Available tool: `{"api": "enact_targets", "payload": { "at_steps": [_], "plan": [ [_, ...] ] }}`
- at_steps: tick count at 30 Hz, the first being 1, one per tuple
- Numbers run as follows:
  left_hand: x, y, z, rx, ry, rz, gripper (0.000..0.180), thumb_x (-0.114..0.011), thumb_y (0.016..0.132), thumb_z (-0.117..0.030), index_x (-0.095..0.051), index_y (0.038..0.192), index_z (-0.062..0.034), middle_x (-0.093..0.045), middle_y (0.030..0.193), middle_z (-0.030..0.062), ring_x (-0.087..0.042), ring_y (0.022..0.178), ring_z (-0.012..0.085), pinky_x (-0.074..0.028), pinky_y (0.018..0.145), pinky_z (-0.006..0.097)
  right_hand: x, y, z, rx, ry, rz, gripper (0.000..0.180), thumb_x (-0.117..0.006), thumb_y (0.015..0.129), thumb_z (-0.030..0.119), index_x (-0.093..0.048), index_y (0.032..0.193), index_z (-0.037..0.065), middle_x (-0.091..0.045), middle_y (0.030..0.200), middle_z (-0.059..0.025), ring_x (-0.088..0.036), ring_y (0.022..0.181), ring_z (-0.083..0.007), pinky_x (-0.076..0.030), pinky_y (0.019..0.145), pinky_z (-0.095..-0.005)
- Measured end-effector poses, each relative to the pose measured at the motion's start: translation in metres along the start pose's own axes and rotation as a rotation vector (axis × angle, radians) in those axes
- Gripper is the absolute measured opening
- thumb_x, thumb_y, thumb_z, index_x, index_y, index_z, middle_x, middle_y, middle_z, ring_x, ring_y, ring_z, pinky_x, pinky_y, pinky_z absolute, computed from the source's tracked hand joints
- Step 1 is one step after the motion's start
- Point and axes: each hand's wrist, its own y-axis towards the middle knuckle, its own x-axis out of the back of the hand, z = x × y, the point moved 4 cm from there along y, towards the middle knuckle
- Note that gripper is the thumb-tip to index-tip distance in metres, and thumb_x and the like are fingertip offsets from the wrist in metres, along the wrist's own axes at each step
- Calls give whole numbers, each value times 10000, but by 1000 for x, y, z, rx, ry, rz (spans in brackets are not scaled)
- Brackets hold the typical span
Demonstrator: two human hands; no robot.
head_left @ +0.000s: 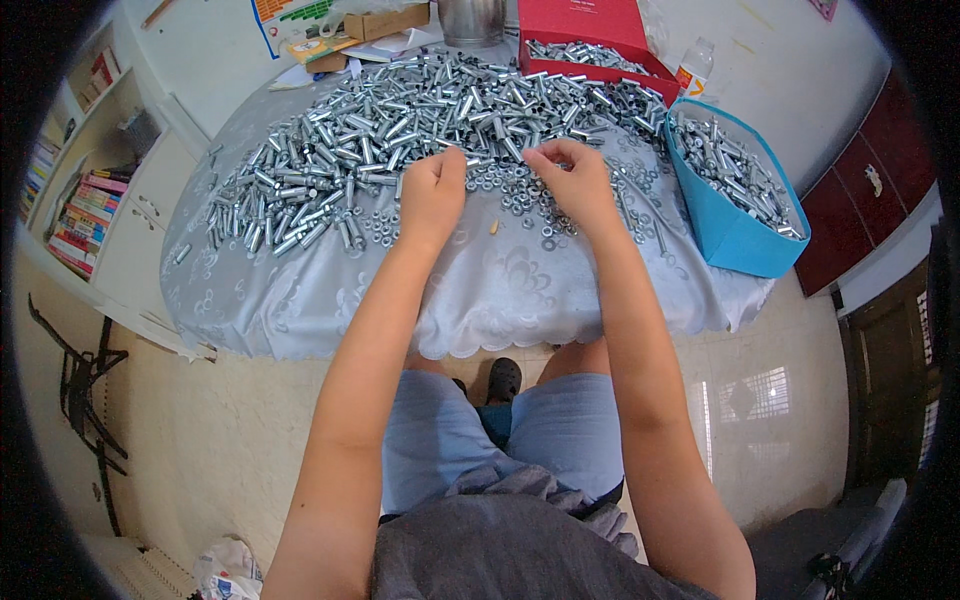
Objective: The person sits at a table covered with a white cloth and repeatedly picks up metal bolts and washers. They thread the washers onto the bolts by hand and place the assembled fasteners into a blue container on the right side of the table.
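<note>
The left hand (432,188) is curled into a loose fist at the near edge of a heap of silver metal sleeves (400,120) on the cloth-covered table (330,300). The right hand (572,180) is also closed, fingertips pinched together over a scatter of small nuts and washers (520,200) (what either hand grips is too small to tell). A blue bin (740,235) of assembled bolts stands to the right, a red box (590,25) behind it.

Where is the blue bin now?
In the head view, the blue bin sits at the table's right edge, right of the right hand, below the red box.
</note>
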Motion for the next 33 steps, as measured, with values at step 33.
{"api": "enact_targets", "payload": {
  "at_steps": [33],
  "plan": [
    [-19, 1, 19, 156, -285, 191, 372, -443, 853, -291, -439, 552, -74, -402, 499, -29, -355, 442, 54, -252, 402, 224, -18, -3, 9, 21, 349, 145, 196, -605, 786, 214, -628, 809, 21, -575, 688, -29, -522, 642, -107, -421, 597, -247]
  ]
}}
